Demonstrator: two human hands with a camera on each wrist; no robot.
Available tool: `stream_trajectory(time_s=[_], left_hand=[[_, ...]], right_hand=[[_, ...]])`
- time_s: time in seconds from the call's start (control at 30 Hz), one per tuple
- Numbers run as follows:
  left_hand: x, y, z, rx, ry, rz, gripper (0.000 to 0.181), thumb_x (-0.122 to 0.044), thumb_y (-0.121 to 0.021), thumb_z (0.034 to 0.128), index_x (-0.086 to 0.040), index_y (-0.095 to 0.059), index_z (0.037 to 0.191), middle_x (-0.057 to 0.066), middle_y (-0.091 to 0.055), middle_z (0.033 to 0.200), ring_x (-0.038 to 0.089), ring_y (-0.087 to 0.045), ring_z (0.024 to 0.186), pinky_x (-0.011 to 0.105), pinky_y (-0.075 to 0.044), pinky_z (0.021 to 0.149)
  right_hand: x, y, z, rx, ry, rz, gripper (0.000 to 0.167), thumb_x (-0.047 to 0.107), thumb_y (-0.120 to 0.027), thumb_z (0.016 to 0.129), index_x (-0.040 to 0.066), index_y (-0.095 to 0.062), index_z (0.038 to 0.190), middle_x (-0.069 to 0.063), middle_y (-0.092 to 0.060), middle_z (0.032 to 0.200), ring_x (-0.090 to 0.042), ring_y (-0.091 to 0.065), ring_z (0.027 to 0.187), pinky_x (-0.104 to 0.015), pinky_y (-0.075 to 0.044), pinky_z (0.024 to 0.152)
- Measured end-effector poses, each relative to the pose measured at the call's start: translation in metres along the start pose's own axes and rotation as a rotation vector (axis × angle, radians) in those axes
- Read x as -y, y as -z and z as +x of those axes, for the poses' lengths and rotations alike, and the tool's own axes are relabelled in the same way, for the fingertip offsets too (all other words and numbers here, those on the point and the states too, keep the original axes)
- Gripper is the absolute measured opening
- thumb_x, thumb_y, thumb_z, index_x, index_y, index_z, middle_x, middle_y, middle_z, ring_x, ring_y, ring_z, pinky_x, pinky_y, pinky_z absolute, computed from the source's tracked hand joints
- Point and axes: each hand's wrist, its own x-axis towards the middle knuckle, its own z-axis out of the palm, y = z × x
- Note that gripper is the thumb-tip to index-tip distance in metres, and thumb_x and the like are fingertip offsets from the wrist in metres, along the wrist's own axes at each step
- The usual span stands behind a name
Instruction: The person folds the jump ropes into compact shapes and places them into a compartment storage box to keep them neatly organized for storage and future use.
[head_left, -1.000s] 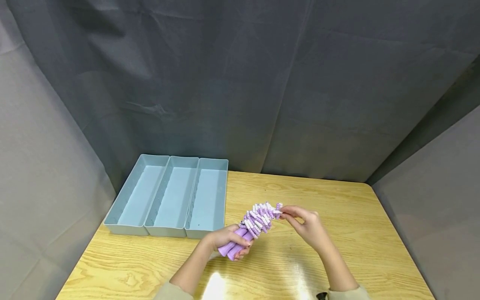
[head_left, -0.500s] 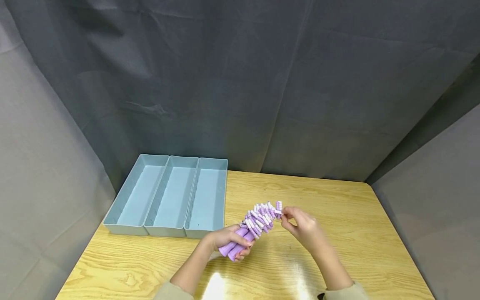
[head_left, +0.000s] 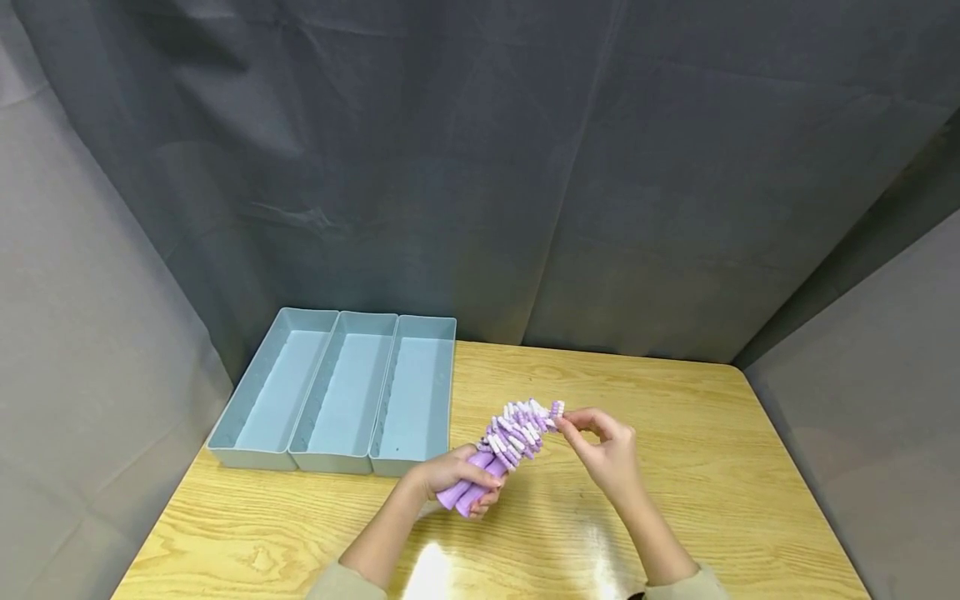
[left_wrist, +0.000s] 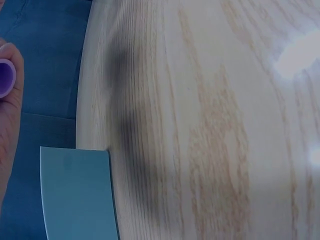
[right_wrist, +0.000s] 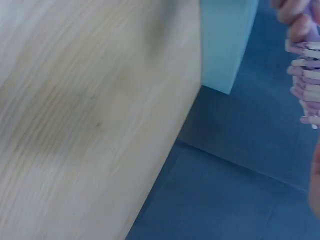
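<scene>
A bundled jump rope (head_left: pixel 513 433) with purple and white beads slants up to the right above the table in the head view. My left hand (head_left: pixel 448 473) grips its two purple handles (head_left: pixel 467 487) side by side, thumb across the top. At the bundle's far end, my right hand (head_left: pixel 609 450) pinches the end beads between thumb and fingertips. One hollow handle end (left_wrist: pixel 7 79) shows at the left wrist view's edge. In the right wrist view the beads (right_wrist: pixel 307 82) appear at the right edge, and little of my right hand is visible.
Three pale blue trays (head_left: pixel 411 392) stand side by side on the wooden table (head_left: pixel 712 467), left of my hands. A dark grey curtain (head_left: pixel 480 167) hangs behind the table, with lighter cloth (head_left: pixel 90 333) at the sides.
My right hand has turned slightly and its fingertips have shifted a little left on the end beads. Those beads have tilted; the bundle has risen very slightly. My left hand keeps its grip.
</scene>
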Motion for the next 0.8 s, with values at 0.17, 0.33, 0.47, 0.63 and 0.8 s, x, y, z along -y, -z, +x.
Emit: stream_trajectory(time_s=[0.17, 0.33, 0.47, 0.63, 0.8], left_hand=[[0.001, 0.001, 0.001, 0.008, 0.000, 0.004, 0.006, -0.004, -0.042, 0.0867, -0.004, -0.047, 0.084, 0.001, -0.051, 0.061, 0.009, -0.049, 0.049, 0.021, -0.044, 0.045], [0.000, -0.001, 0.000, -0.018, 0.015, 0.035, 0.006, -0.005, -0.044, 0.0863, -0.004, -0.048, 0.083, 0.001, -0.052, 0.060, 0.010, -0.050, 0.049, 0.021, -0.045, 0.045], [-0.004, -0.003, 0.000, -0.027, 0.033, 0.052, 0.005, -0.005, -0.045, 0.0864, -0.003, -0.048, 0.082, 0.001, -0.052, 0.060, 0.010, -0.050, 0.048, 0.022, -0.044, 0.045], [-0.009, -0.006, 0.000, -0.039, 0.064, 0.092, 0.004, -0.004, -0.046, 0.0863, -0.003, -0.047, 0.082, 0.001, -0.052, 0.060, 0.011, -0.051, 0.048, 0.021, -0.045, 0.045], [-0.011, -0.006, 0.000, -0.062, 0.098, 0.136, 0.004, -0.005, -0.049, 0.0851, -0.004, -0.048, 0.081, 0.001, -0.052, 0.060, 0.011, -0.051, 0.048, 0.020, -0.046, 0.045]], right_hand=[[0.021, 0.004, 0.010, 0.083, -0.340, -0.027, 0.023, -0.007, -0.067, 0.076, -0.011, -0.062, 0.099, -0.019, -0.065, 0.081, -0.009, -0.061, 0.070, -0.016, -0.051, 0.062], [0.011, 0.005, 0.010, 0.110, -0.192, -0.123, 0.011, -0.008, -0.070, 0.072, -0.003, -0.065, 0.081, -0.011, -0.063, 0.078, -0.015, -0.057, 0.069, -0.015, -0.049, 0.062], [-0.007, 0.005, 0.007, 0.113, -0.091, -0.178, 0.017, -0.010, -0.071, 0.070, 0.002, -0.063, 0.080, -0.005, -0.063, 0.077, -0.013, -0.056, 0.068, -0.012, -0.047, 0.062], [-0.016, 0.007, 0.005, 0.123, -0.046, -0.235, 0.018, -0.010, -0.071, 0.070, 0.002, -0.061, 0.078, -0.003, -0.064, 0.074, -0.010, -0.059, 0.065, -0.018, -0.052, 0.059], [-0.013, 0.010, 0.006, 0.151, -0.200, -0.253, 0.013, -0.007, -0.068, 0.074, 0.001, -0.058, 0.078, -0.002, -0.061, 0.069, -0.006, -0.055, 0.060, -0.021, -0.050, 0.052]])
